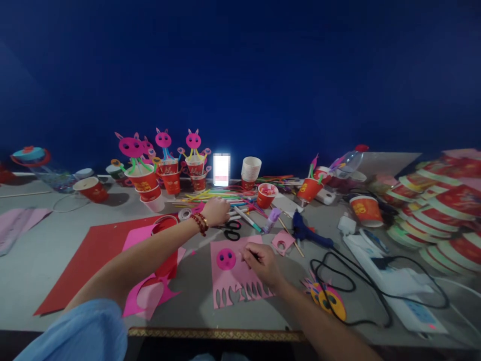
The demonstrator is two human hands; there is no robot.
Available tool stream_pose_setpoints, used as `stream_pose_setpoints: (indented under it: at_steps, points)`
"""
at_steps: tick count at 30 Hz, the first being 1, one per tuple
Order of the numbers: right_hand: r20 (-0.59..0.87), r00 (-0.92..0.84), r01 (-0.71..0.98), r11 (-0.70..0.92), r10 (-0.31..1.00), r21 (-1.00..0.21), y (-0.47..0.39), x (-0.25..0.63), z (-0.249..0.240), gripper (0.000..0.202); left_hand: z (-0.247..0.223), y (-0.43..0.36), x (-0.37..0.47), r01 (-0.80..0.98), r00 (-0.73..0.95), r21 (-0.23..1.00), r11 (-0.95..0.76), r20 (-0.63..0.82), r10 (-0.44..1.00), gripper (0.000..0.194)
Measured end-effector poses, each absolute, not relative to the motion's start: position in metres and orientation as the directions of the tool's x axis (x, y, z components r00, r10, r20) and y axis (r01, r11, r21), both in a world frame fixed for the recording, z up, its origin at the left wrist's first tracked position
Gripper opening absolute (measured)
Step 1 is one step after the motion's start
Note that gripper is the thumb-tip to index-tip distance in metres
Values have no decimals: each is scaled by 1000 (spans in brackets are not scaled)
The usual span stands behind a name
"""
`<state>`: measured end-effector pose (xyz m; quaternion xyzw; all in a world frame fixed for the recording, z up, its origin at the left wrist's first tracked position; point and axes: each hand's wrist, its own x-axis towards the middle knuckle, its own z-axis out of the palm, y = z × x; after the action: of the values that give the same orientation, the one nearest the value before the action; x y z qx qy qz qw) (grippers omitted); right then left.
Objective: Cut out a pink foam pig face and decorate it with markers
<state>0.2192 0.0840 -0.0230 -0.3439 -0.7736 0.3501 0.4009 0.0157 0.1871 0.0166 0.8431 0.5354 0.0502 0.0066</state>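
Note:
My left hand (216,212) reaches across to the scattered pens and sticks, just above the black-handled scissors (232,230). Its fingers are turned down and mostly hidden. My right hand (263,261) is closed in a pinch over the right side of a pink paper sheet (240,276); whatever it holds, if anything, is too small to make out. On that sheet lies a round magenta face (226,259) with two dark eyes. Leaf-shaped holes run along the sheet's near edge. Close by are a marker (248,219) and a purple glue stick (272,219).
Red sheets (84,260) and magenta offcuts (165,296) lie at left. Red cups with pink animal figures (131,147) stand behind. A blue glue gun (310,230), its black cable, a white power strip (398,291) and stacked paper cups (439,210) fill the right side.

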Motion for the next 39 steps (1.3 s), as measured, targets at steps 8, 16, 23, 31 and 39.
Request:
stream_pose_setpoints:
  at_steps: [8, 16, 23, 31, 39]
  points:
    - [369, -349, 223, 459, 861, -860, 85, 223, -21, 30, 64, 176, -30, 831, 280, 352, -430, 404, 871, 12]
    - [391, -361, 192, 477, 847, -858, 73, 217, -22, 37, 86, 92, 4, 521, 555, 493, -697, 425, 716, 15]
    - [310, -383, 86, 367, 870, -926, 64, 211, -15, 32, 65, 77, 23, 482, 656, 578, -659, 261, 708, 36]
    - [137, -355, -93, 110, 925, -990, 64, 214, -8, 29, 28, 50, 12, 702, 636, 321, -636, 121, 763, 22]
    - [293, -686, -13, 391, 666, -920, 53, 217, 4, 20, 38, 14, 7, 662, 674, 465, -588, -26, 738, 37]
